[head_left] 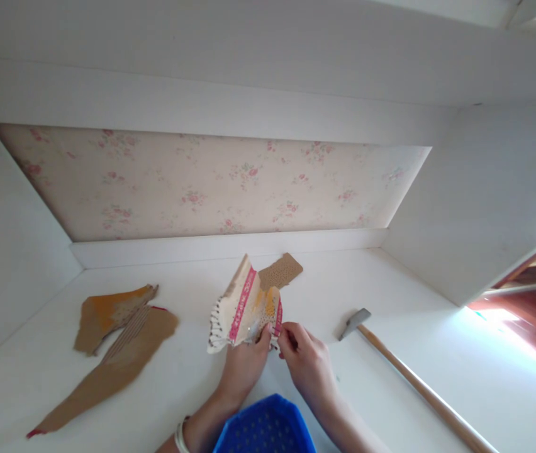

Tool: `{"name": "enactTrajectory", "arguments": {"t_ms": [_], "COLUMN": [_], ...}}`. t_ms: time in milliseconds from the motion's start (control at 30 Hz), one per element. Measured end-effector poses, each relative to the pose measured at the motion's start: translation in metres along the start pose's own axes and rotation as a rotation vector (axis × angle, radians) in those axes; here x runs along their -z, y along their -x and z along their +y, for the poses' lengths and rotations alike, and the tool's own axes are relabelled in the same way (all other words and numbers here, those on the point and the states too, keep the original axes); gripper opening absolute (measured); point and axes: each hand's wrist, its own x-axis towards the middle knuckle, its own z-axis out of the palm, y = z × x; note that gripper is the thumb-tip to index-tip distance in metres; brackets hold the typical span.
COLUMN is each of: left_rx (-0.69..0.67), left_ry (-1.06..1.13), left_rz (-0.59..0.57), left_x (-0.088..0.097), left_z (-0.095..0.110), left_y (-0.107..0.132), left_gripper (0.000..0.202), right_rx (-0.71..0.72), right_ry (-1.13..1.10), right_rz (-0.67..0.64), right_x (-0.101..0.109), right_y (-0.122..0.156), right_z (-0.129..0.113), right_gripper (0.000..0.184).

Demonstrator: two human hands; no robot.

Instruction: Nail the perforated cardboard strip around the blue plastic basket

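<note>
My left hand is closed on the lower edge of a torn piece of cardboard packaging, white and tan with a pink printed band, which stands up off the white shelf. My right hand pinches the same piece at its lower right corner, fingers pressed together. A small brown perforated scrap lies just behind the held piece.
Two torn brown cardboard strips lie on the shelf to the left. A hammer with a wooden handle lies to the right, its metal head toward me. A blue perforated plastic basket sits at the bottom edge. Floral wallpaper backs the alcove.
</note>
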Motion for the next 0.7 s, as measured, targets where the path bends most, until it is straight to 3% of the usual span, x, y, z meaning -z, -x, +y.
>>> {"name": "enactTrajectory", "arguments": {"t_ms": [133, 367, 533, 700], "left_rx": [-0.130, -0.170, -0.161, -0.158], "left_ry": [-0.154, -0.118, -0.049, -0.069], "left_rz": [0.072, 0.150, 0.261, 0.259], "left_x": [-0.001, 0.005, 0.012, 0.014], "left_z": [0.009, 0.015, 0.015, 0.014], "left_y": [-0.004, -0.011, -0.019, -0.021], "left_gripper": [0.017, 0.022, 0.028, 0.030], "right_rx": [-0.048, -0.202, -0.065, 0.064], "right_ry": [-0.052, -0.072, 0.023, 0.071], "right_rz": [0.052, 0.175, 0.013, -0.124], "right_x": [0.006, 0.005, 0.002, 0.003], "right_y": [-0.001, -0.011, -0.009, -0.008], "right_z": [-0.002, 0.018, 0.027, 0.024], "right_gripper": [0.017, 0.026, 0.026, 0.026]}}
